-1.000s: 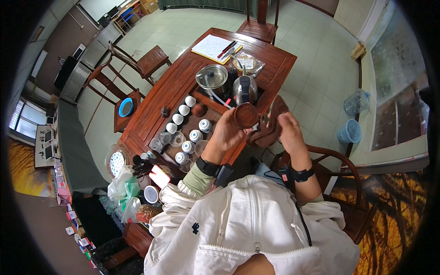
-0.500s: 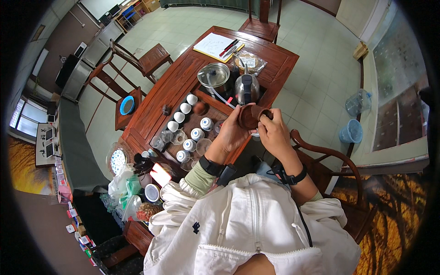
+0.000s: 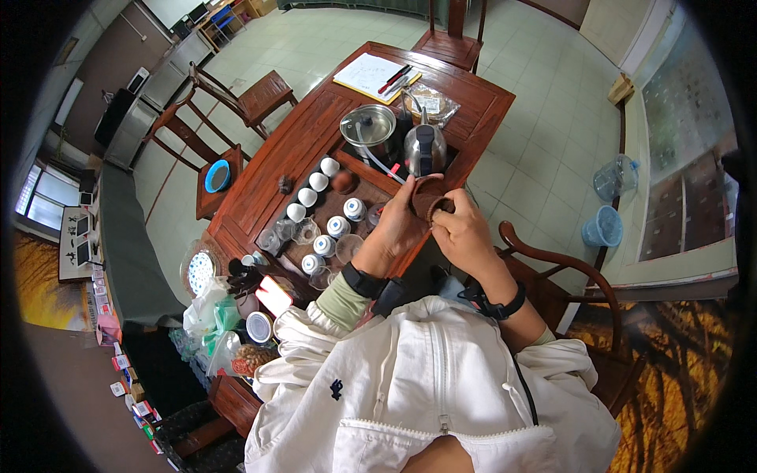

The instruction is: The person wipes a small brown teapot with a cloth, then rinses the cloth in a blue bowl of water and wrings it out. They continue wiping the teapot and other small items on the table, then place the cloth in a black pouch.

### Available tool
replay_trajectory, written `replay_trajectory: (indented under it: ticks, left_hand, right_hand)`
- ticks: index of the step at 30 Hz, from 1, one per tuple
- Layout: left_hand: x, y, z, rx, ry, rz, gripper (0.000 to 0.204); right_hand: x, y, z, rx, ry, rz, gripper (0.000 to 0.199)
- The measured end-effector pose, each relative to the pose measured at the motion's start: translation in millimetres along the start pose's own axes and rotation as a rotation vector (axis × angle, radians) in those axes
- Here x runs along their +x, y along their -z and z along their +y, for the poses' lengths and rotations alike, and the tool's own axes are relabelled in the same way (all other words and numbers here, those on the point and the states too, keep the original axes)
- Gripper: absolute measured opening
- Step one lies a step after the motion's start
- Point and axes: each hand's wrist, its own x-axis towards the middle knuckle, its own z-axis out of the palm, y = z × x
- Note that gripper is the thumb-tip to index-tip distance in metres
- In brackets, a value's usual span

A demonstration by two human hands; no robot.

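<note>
Over the table's near right edge, my left hand (image 3: 397, 226) is closed around a reddish-brown round bowl-like vessel (image 3: 426, 186). My right hand (image 3: 464, 230) pinches a dark brown cloth-like piece (image 3: 424, 206) against it; the fingers hide part of both. Just beyond my hands stands a steel kettle (image 3: 424, 150) with a dark handle. Left of my left hand, a tea tray (image 3: 367, 189) carries white lidded cups (image 3: 338, 227), small white cups (image 3: 318, 182), clear glass cups (image 3: 305, 231) and a brown clay teapot (image 3: 344, 183).
A glass-lidded pot (image 3: 368, 126) sits beside the kettle. A notepad with pens (image 3: 374, 77) lies at the table's far end. Plastic bags (image 3: 211, 315) and a jar (image 3: 259, 326) crowd the near left. A wooden armchair (image 3: 564, 276) stands to my right, near a blue bin (image 3: 603, 228).
The brown vessel has tilted and turned in my left hand. My right hand has shifted slightly left and down with the brown piece, which now covers the vessel's lower side.
</note>
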Motion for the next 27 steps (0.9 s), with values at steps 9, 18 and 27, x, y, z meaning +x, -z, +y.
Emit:
replay_trajectory:
  ticks: [9,18,27]
  left_hand:
    - [-0.8,12.8,8.8,-0.061,0.021,-0.126,0.055]
    - [-1.3,10.8,2.5,-0.077,0.013,-0.005,0.055]
    - [-3.3,4.4,0.5,0.008,-0.021,0.029,0.052]
  right_hand:
    - [-2.5,12.1,7.3,0.008,-0.047,0.066,0.011]
    - [-1.2,2.2,-7.4,-0.139,0.089,-0.034,0.012]
    - [2.3,-5.7,-5.2,-0.245,0.015,-0.034,0.011]
